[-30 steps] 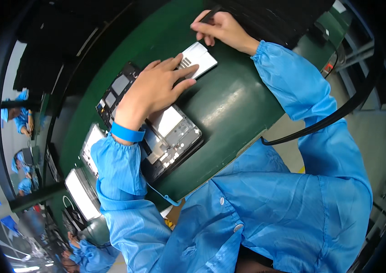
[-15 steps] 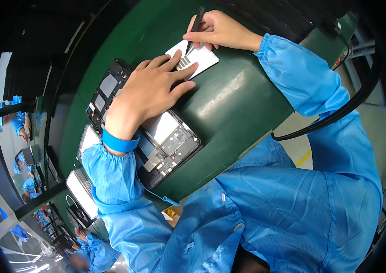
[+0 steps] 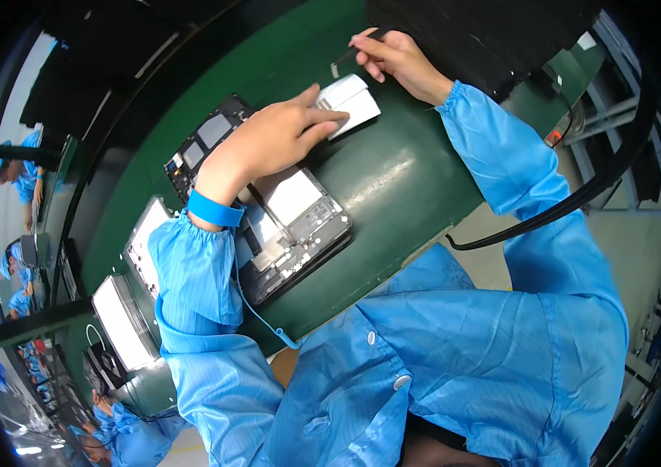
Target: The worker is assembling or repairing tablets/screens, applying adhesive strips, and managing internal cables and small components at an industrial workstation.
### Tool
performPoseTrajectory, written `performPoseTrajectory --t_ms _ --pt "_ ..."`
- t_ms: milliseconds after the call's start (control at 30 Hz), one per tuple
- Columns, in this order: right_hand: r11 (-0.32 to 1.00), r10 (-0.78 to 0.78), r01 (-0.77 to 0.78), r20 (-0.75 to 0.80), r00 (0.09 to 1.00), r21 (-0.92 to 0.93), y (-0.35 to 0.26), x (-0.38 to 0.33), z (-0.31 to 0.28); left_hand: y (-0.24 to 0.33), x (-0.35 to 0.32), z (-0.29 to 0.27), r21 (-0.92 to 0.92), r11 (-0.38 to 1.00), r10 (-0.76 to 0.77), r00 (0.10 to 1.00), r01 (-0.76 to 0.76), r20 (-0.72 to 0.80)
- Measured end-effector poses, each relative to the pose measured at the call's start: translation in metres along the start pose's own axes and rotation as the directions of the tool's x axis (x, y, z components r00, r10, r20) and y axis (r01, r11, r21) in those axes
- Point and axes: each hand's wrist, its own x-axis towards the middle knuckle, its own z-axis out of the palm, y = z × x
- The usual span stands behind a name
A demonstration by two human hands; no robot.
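My right hand (image 3: 402, 64) pinches a pair of dark tweezers (image 3: 355, 47). At their tip hangs a small greyish strip (image 3: 334, 70), apart from the sheet below. My left hand (image 3: 272, 136) lies with fingers stretched out on a white sheet (image 3: 360, 107), which bulges up at its far edge. A few small grey strips (image 3: 324, 103) show on the sheet beside the fingers. Under my left wrist, which wears a blue band (image 3: 214, 208), lies an opened electronic device (image 3: 319, 226) with bare circuit parts and silver panels. My hand and forearm hide its middle.
The green tabletop (image 3: 408, 179) carries everything. Left of my forearm are a pale panel (image 3: 144, 241) and a stack of white plates (image 3: 124, 323). A thin blue cord (image 3: 288, 339) runs along my sleeve. A thick black cable (image 3: 517, 229) loops at right. Other people sit at far left.
My right hand has lifted off the sheet with the tweezers, carrying a small strip. My left hand's fingers have drawn closer together on the sheet, whose far edge now bulges up.
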Motion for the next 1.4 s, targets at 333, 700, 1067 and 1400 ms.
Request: performPoseTrajectory --t_ms 333,700,1067,1400 --pt "0.979 -0.108 0.120 0.076 0.991 -0.165 -0.066 0.048 0.095 -0.044 -0.092 -0.014 -0.098 0.992 -0.124 0.610 0.076 -0.782" --pt "0.957 -0.063 0.123 0.223 0.973 -0.264 -0.011 0.083 0.150 -0.043 -0.102 0.023 -0.127 0.980 -0.191 0.568 0.151 -0.800" --pt "0.937 -0.050 0.133 0.254 0.966 -0.324 -0.008 0.088 0.143 -0.039 -0.094 0.022 -0.025 0.971 -0.182 0.665 0.238 -0.725" --pt "0.863 -0.374 0.396 0.129 0.918 -0.315 -0.021 0.070 0.164 -0.043 -0.110 0.027 0.212 0.936 -0.069 0.735 0.282 -0.674"
